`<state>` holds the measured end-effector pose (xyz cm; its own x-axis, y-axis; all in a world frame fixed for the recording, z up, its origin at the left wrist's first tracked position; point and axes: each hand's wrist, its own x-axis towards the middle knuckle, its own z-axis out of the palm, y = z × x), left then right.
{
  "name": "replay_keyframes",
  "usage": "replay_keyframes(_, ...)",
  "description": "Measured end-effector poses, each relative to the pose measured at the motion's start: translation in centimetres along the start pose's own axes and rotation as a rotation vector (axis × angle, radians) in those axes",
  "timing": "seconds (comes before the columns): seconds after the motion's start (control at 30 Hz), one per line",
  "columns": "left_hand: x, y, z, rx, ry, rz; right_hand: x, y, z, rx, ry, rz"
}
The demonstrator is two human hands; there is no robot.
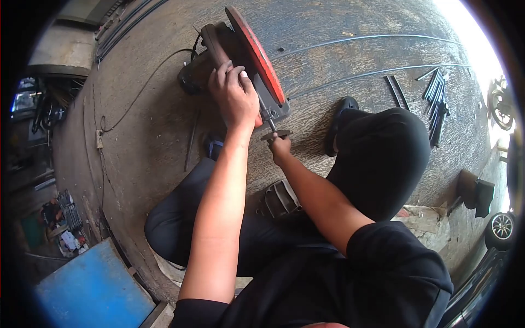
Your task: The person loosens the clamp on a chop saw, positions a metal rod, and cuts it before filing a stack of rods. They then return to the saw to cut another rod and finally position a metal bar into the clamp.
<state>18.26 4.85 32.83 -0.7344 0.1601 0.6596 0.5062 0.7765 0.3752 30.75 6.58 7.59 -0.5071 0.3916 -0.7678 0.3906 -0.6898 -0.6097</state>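
Observation:
A chop saw with a red-edged blade guard (261, 68) stands on the floor in front of me. My left hand (236, 98) lies over the end of the saw's handle (217, 50), fingers curled round it. Below the saw's base, a threaded clamp screw (272, 123) points toward me and ends in a flat crank handle (281, 134). My right hand (280, 148) has its fingers closed on that crank. The blade and the clamp's jaws are mostly hidden by the guard and my left hand.
Two long metal rods (339, 42) run from the saw toward the right. Cut dark bars (436, 98) lie in a pile beyond my knee. A power cord (156, 71) curves left across the floor. A ribbed metal part (280, 198) sits between my legs; a blue panel (98, 287) is lower left.

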Motion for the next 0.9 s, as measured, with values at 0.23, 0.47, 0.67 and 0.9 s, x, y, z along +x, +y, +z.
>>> replay_keyframes(0.23,-0.2,-0.2,0.1,-0.008,-0.013,-0.008,-3.1,-2.1,-1.4,-0.300,0.145,-0.237)
replay_keyframes(0.47,-0.2,-0.1,-0.1,-0.080,-0.070,-0.056,-1.2,-0.2,-1.9,-0.461,-0.050,-0.544)
replay_keyframes(0.67,-0.2,-0.2,-0.1,-0.081,-0.067,-0.057,-0.4,-1.6,-0.3,0.233,0.019,0.053)
replay_keyframes(0.9,-0.3,-0.4,0.0,-0.078,-0.083,-0.075,-1.4,-1.8,-1.0,-0.253,-0.170,-0.245)
